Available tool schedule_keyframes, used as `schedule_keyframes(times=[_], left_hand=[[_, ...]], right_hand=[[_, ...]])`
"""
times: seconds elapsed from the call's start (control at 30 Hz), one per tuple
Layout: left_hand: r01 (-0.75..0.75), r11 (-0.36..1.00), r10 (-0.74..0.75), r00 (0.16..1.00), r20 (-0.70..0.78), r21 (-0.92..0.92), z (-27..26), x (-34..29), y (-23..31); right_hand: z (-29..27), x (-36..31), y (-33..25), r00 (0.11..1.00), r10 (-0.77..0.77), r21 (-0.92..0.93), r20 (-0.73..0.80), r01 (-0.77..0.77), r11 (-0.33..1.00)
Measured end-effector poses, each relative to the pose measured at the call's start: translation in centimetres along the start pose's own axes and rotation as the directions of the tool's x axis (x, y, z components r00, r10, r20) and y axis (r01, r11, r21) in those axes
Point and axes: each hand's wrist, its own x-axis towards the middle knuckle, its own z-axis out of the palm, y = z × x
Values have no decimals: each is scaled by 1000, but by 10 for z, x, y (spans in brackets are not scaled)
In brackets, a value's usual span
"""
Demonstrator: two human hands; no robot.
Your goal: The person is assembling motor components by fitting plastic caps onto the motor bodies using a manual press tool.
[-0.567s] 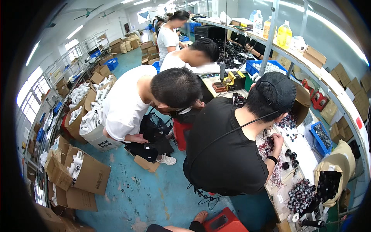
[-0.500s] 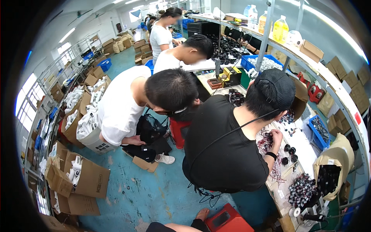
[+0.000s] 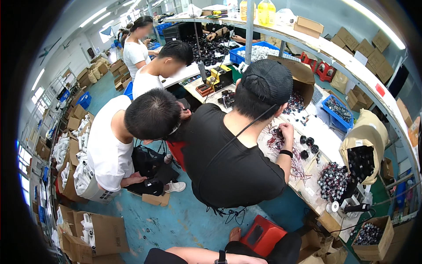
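Red stool (image 3: 271,237) has blue floor (image 3: 189,222) beyond its far edge; hands' state I cannot tell

Our view has swung right, carrying the co-worker in the black shirt and black cap (image 3: 233,163) further left. We now see a black wristband (image 3: 221,257) on a bare forearm (image 3: 189,253) along the lower edge, and an open brown cardboard box (image 3: 369,252) of small parts (image 3: 368,233) at lower right.
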Motion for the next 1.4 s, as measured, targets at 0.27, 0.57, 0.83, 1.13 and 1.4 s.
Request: schedule_keyframes(times=[0.27,0.57,0.83,1.13,1.4], left_hand=[[43,997,-47,997,-64,-63,-4,-28,-6],[-148,979,127,980,-153,-137,-13,-29,0],[-143,989,146,974,-175,32,-21,38,84],[-263,921,203,953,-223,-286,-112,138,66],[-165,943,98,967,-235,-289,-191,271,52]], right_hand=[[8,8,0,999,-42,44,29,41,998],[-16,46,-32,990,-120,-173,77,132,976],[12,5,-153,991,-128,-252,-46,112,961],[-142,218,-195,999,-31,-367,-9,26,930],[-324,335,-94,970,79,-298,230,-7,955]])
